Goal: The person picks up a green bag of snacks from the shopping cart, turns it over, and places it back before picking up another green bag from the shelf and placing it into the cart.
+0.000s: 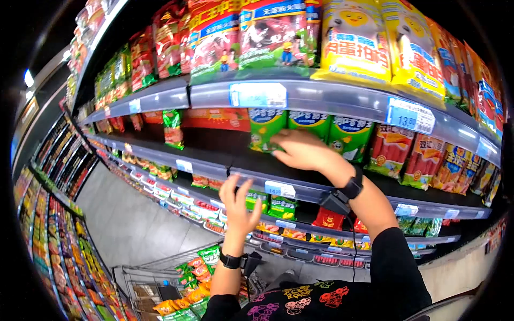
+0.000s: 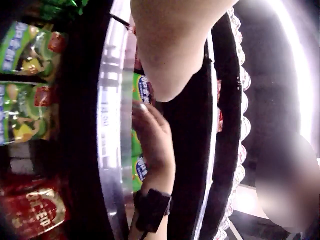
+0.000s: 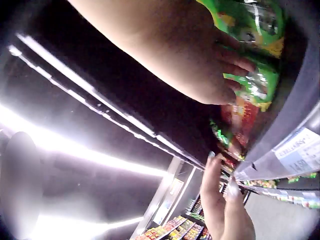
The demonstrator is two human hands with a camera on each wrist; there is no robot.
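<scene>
In the head view, the right hand (image 1: 304,151) reaches onto the middle shelf, its fingers touching the leftmost upright green pack (image 1: 262,125). More green packs (image 1: 348,134) stand behind and to the right of that hand. The right wrist view has the fingers of the right hand (image 3: 175,50) lying against a green pack (image 3: 262,82). With fingers spread and nothing held, the left hand (image 1: 238,206) is raised in front of the shelf's edge (image 1: 209,167). The left wrist view shows the right hand (image 2: 154,137) beside green packs.
Overhead, a shelf (image 1: 332,96) carries red and yellow bags. Red sausage packs (image 1: 391,150) stand right of the green ones, and a small green-red pack (image 1: 173,128) hangs at left. Below is a wire cart (image 1: 134,273) with snack bags (image 1: 201,273).
</scene>
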